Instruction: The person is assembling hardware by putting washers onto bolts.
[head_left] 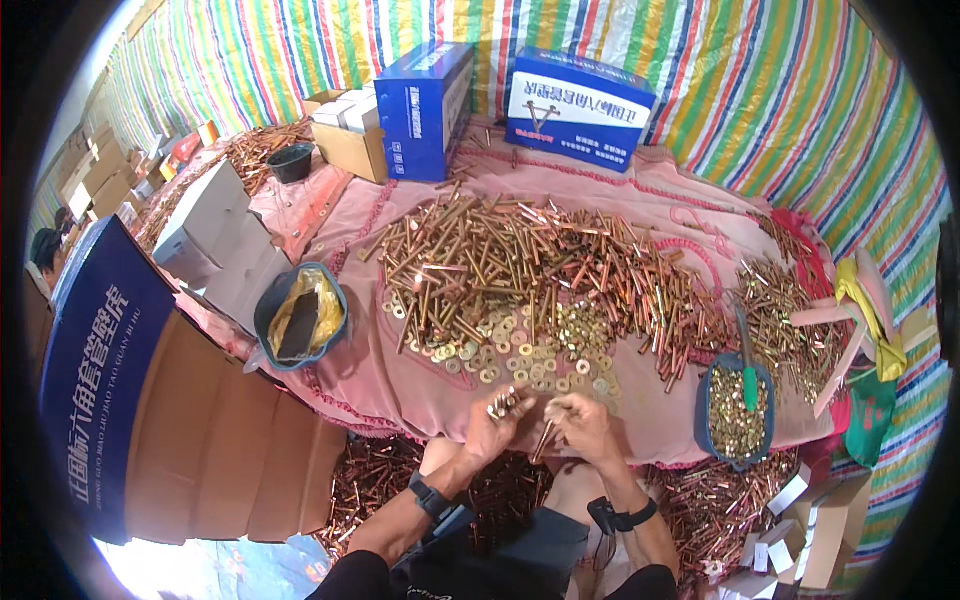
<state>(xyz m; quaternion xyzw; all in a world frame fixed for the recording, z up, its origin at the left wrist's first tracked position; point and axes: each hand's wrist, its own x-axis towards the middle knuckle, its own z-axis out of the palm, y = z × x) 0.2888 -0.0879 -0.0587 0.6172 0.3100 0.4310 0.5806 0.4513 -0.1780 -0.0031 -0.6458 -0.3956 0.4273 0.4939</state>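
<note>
Copper-coloured bolts (470, 262) and pale washers (488, 375) spread across a pink cloth (650, 395) in what appears to be a small, makeshift hardware workshop, walled with striped plastic sheeting (760, 60). A blue tub (704, 415) holds small metal parts (736, 425) (more bolts (705, 505) lie heaped below the cloth's front edge), while blue-and-white cartons (580, 110) stand at the back and brown boxes (105, 165) sit stacked at far left.
</note>
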